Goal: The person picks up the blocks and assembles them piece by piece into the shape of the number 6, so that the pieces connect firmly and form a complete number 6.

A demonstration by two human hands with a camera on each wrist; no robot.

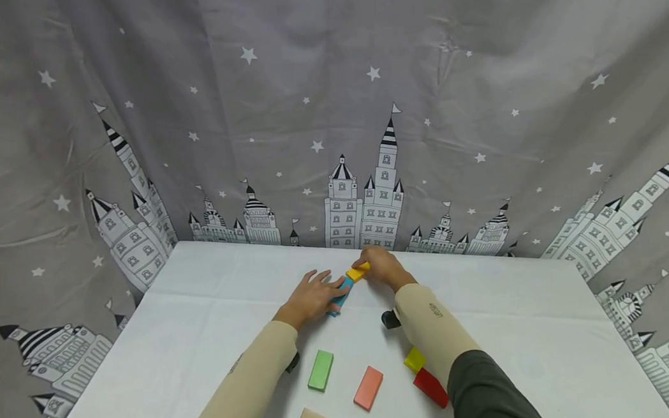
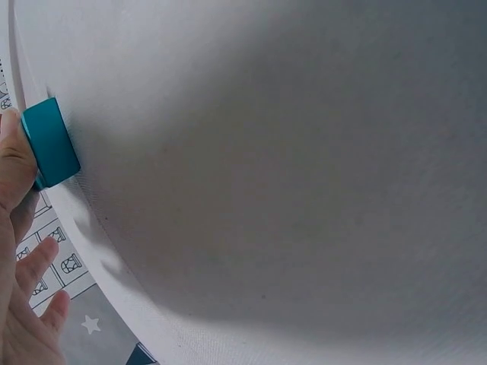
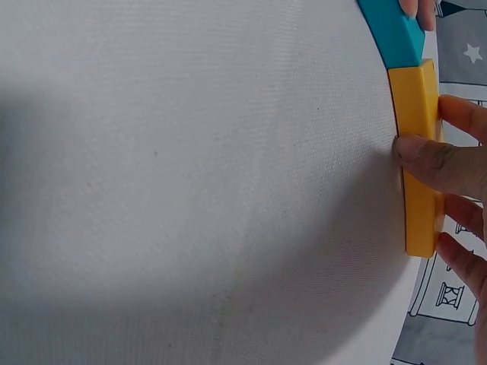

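- On the white cloth-covered table (image 1: 491,327): right hand (image 1: 381,265) and left hand (image 1: 311,298), each grasping.
- Between right thumb and fingers: yellow oblong block (image 3: 420,213), long axis toward the left hand.
- In the left grip: blue oblong block (image 2: 52,144), its end touching yellow's.

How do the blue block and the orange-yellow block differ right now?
The left hand holds the blue block; the right hand holds the orange-yellow block. In the head view, the blue block slants more steeply, while the orange-yellow block lies nearer crosswise. They touch, end to end.
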